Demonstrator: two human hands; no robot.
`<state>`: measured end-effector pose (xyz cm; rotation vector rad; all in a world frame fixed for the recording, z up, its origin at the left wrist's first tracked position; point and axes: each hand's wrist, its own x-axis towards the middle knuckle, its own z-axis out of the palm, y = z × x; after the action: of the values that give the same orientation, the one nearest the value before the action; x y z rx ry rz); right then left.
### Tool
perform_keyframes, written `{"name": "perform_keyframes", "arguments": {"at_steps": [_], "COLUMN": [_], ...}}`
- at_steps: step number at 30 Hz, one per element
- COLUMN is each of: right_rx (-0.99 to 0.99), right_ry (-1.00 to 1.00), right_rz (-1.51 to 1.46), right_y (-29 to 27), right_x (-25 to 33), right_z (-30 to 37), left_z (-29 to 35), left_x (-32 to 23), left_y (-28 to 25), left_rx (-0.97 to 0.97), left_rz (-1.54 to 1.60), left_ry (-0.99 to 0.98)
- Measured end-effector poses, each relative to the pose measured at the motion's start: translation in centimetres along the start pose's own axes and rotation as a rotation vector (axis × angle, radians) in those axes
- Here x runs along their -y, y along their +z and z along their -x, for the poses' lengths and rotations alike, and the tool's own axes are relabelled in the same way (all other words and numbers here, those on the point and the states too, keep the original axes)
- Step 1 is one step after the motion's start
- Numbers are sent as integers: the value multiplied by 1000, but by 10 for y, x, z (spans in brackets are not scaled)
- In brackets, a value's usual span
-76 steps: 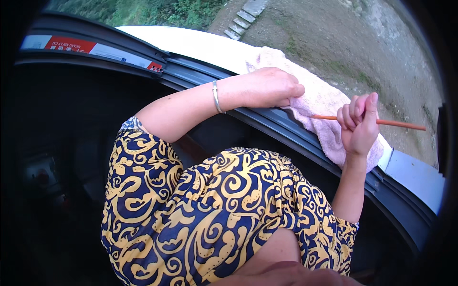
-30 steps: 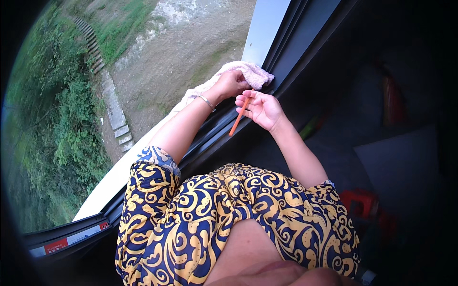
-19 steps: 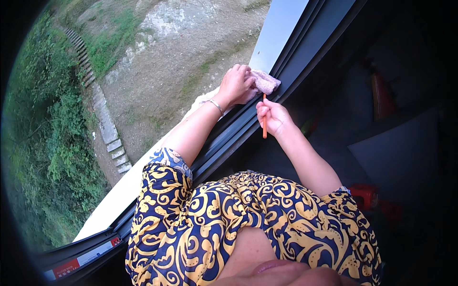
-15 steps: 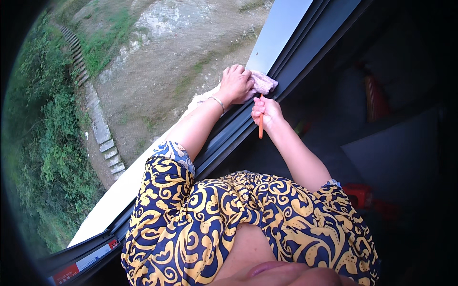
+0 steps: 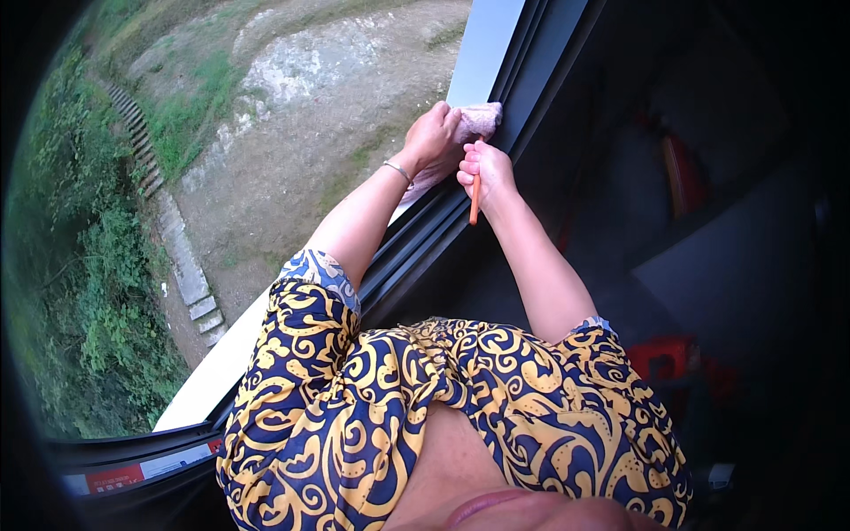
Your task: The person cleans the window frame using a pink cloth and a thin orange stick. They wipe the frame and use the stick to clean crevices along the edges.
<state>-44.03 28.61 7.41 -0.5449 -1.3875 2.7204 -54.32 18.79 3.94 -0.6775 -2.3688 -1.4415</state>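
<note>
My left hand is closed on a pale pink cloth, which lies bunched over the white outer sill and the dark window track. Part of the cloth trails below the wrist, along the sill. Just right of it, my right hand is wrapped round a thin orange stick. The stick's lower end sticks out under the fist, while its upper end meets the cloth; whatever tip it has is hidden there.
Outside, far below, are bare ground, concrete steps and green bushes. A strip with a red and white label runs along the lower left frame. Indoors on the dark right side, a red object stands low.
Both hands, with the cloth and the stick, have shifted up and slightly left in the view. The window frame and ground have also shifted, so the head has turned somewhat.
</note>
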Motion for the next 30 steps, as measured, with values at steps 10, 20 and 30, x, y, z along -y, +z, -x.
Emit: {"name": "perform_keyframes", "arguments": {"at_steps": [10,20,30], "right_rx": [388,613,592], "right_ry": [-978,-220,393], "right_rz": [1075,789,762], "right_y": [-34,-18,-62], "right_x": [-34,-60,-33], "right_z": [56,45,55], "left_z": [100,164,145], "left_x": [19,43,-2], "left_y": [-134,-166,-182], "left_rx": [164,235,-138], "left_rz": [1143,1013,322], "left_ry": [-243,-470,-88]}}
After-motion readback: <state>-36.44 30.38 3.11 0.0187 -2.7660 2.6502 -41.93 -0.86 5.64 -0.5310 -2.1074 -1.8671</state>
